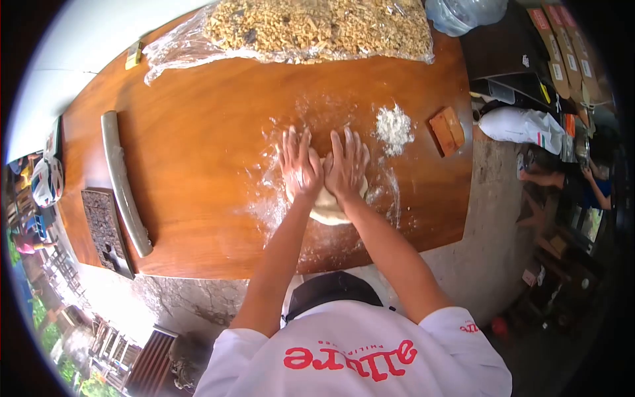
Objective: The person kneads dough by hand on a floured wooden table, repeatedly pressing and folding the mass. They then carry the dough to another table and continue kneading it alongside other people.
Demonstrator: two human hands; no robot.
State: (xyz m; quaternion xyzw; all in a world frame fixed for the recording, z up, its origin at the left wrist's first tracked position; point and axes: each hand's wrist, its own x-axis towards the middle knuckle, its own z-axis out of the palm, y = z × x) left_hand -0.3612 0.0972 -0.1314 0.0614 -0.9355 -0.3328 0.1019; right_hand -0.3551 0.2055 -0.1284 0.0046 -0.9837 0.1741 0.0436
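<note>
A pale lump of dough (329, 210) sits on the wooden table, with flour dusted on the wood around it. My left hand (301, 164) lies on the dough's left side, fingers stretched forward and white with flour. Beside it, my right hand (346, 165) presses on the right side with its fingers also extended. The heels of both hands are close together, and the palms cover much of the dough's far part. A small heap of white flour (395, 130) lies just right of my right hand.
A clear plastic bag of golden crumbly pieces (317, 30) spans the table's far edge, near a clear plastic container (466, 14). At right lies a wooden block (447, 131). A long grey tube (124, 184) and a dark rectangular slab (104, 228) lie at left.
</note>
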